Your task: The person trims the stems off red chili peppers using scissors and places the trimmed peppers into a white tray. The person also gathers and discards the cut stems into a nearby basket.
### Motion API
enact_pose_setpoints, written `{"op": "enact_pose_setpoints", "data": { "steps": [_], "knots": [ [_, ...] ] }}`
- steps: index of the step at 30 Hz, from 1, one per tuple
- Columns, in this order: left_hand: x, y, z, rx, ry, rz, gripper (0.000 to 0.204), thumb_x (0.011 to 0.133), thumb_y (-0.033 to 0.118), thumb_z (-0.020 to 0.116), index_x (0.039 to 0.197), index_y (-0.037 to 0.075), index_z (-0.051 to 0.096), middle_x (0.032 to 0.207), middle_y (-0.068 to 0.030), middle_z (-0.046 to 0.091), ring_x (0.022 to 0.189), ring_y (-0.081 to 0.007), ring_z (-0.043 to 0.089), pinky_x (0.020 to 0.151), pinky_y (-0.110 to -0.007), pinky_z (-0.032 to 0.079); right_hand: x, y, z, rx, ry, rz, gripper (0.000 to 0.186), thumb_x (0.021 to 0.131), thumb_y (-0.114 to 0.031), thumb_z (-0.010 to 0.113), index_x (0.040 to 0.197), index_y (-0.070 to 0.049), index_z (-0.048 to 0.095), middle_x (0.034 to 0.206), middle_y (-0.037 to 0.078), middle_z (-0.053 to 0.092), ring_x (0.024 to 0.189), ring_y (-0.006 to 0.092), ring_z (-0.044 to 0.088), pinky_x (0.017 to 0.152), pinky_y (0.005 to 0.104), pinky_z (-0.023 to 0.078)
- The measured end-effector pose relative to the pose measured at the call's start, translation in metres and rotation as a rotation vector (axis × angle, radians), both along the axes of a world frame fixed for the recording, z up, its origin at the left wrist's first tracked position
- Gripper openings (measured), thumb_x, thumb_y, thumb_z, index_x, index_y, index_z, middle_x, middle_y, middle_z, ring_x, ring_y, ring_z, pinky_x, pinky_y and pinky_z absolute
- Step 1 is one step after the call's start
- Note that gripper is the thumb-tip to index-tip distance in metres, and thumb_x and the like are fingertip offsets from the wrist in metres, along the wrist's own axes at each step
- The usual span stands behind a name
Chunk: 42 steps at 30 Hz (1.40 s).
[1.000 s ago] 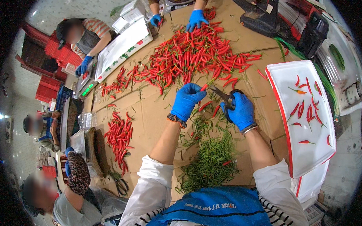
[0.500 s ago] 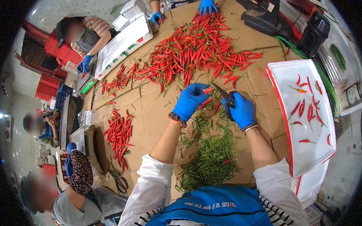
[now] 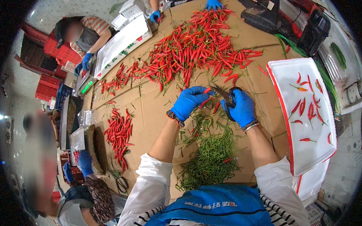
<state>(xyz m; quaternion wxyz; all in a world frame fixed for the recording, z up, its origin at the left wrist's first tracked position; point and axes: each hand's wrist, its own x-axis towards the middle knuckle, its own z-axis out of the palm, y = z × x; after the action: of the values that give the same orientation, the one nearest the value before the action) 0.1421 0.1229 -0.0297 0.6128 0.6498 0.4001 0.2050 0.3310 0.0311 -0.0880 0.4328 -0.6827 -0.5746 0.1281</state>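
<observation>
My left hand [image 3: 188, 102], in a blue glove, pinches a red chilli [image 3: 207, 91] above the cardboard sheet [image 3: 261, 96]. My right hand [image 3: 241, 107], also gloved, grips black scissors [image 3: 224, 94], whose blades point up-left toward that chilli. Beyond both hands lies a large heap of red chillies [image 3: 195, 49]. Below them, between my forearms, is a pile of green stems [image 3: 209, 158]. A smaller heap of red chillies [image 3: 118, 132] lies to the left.
A red-rimmed white tray [image 3: 286, 75] with several chillies is at right. Co-workers' gloved hands [image 3: 212, 3] are across the table; another [image 3: 86, 62] is at a scale [image 3: 86, 85]. A lower-left co-worker [image 3: 78, 209] is near loose scissors [image 3: 122, 184]. Black equipment [image 3: 260, 18] stands top right.
My hands and the chilli have shifted only slightly. The far co-worker's right-side hand has moved up and back over the heap. The lower-left co-worker has leaned and moved an arm rightward.
</observation>
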Motion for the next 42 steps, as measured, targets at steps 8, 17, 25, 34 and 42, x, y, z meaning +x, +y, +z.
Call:
{"op": "enact_pose_setpoints", "data": {
  "steps": [8,17,25,34,42],
  "knots": [
    [0.003,0.000,0.001,-0.001,-0.043,0.002,0.021,0.083,0.014,0.063,0.101,0.003,0.065,0.083,-0.0002,0.064,0.068,-0.0059,0.051,0.061,-0.022,0.043,0.001,0.000,-0.013,-0.099,0.010,-0.006,0.034,0.074,-0.034,0.069,0.094,-0.009,0.056,0.079,0.012,0.063,0.071,0.0335,0.060,0.057,0.0405,0.046],
    [-0.002,0.018,-0.046,0.654,0.719,-0.108,0.032,0.072,0.023,0.068,0.100,0.010,0.063,0.095,-0.0116,0.064,0.086,-0.0287,0.062,0.072,-0.037,0.049,0.000,-0.001,-0.011,-0.099,0.107,-0.093,0.030,0.077,-0.034,0.067,0.094,-0.010,0.059,0.080,0.013,0.064,0.071,0.0330,0.062,0.060,0.0400,0.048],
    [-0.009,0.036,-0.029,0.112,0.427,-0.156,0.030,0.077,0.013,0.064,0.107,0.007,0.063,0.081,-0.0049,0.064,0.068,-0.0148,0.056,0.063,-0.030,0.045,-0.003,0.000,-0.012,-0.022,0.084,-0.133,0.031,0.076,-0.035,0.068,0.093,-0.011,0.059,0.079,0.011,0.065,0.070,0.0329,0.062,0.059,0.0399,0.048],
    [0.029,-0.002,0.042,-0.621,-0.463,-0.063,0.033,0.081,0.019,0.062,0.105,-0.003,0.058,0.086,-0.0089,0.062,0.073,-0.0148,0.057,0.063,-0.023,0.045,0.003,-0.004,0.000,-0.121,0.029,-0.125,0.033,0.075,-0.035,0.065,0.098,-0.012,0.059,0.087,0.012,0.064,0.075,0.0338,0.061,0.063,0.0415,0.048],
    [0.168,-0.052,0.101,0.066,-0.151,-0.399,0.030,0.086,0.019,0.058,0.110,0.002,0.060,0.083,-0.0009,0.064,0.064,-0.0039,0.051,0.055,-0.018,0.038,0.002,-0.007,-0.004,-0.004,0.047,-0.139,0.035,0.074,-0.033,0.064,0.100,-0.010,0.060,0.081,0.017,0.064,0.073,0.0354,0.061,0.063,0.0432,0.048]
  ]
}}
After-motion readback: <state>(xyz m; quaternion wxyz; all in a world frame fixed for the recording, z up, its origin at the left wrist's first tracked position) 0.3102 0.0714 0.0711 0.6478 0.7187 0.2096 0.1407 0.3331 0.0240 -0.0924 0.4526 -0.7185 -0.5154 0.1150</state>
